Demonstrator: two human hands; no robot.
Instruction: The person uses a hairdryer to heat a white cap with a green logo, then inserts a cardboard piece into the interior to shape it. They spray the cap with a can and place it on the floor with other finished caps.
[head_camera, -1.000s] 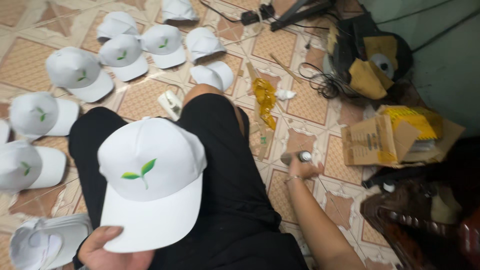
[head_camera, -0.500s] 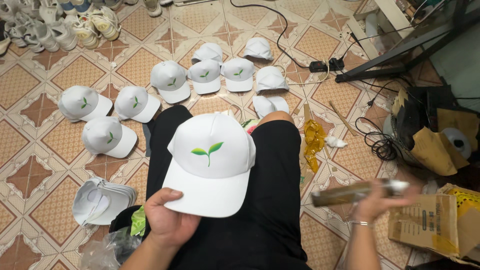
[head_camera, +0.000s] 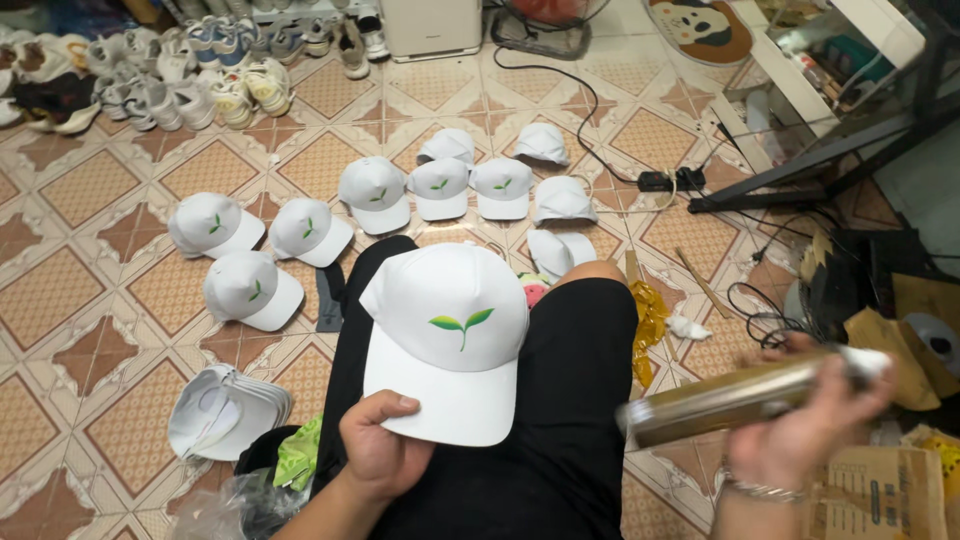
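My left hand (head_camera: 380, 452) grips the brim of a white cap (head_camera: 447, 338) with a green leaf emblem, held over my lap in black trousers. My right hand (head_camera: 815, 432) holds a long bronze spray can (head_camera: 735, 398) with a white cap, lying sideways and blurred, to the right of my knee. Several more white caps (head_camera: 440, 187) lie spread on the tiled floor in front of me, and a nested stack of caps (head_camera: 222, 410) sits at my left.
Shoes (head_camera: 190, 85) line the far left wall. A power strip with cables (head_camera: 665, 180) and a dark metal stand leg (head_camera: 800, 170) lie at the right. Cardboard boxes (head_camera: 880, 495) and yellow plastic wrapping (head_camera: 648, 320) crowd the right side. Crumpled plastic bags (head_camera: 250, 500) lie by my left hip.
My right hand lifted the spray can off the floor and brought it up sideways toward the cap. My view tilted up, showing more of the floor ahead.
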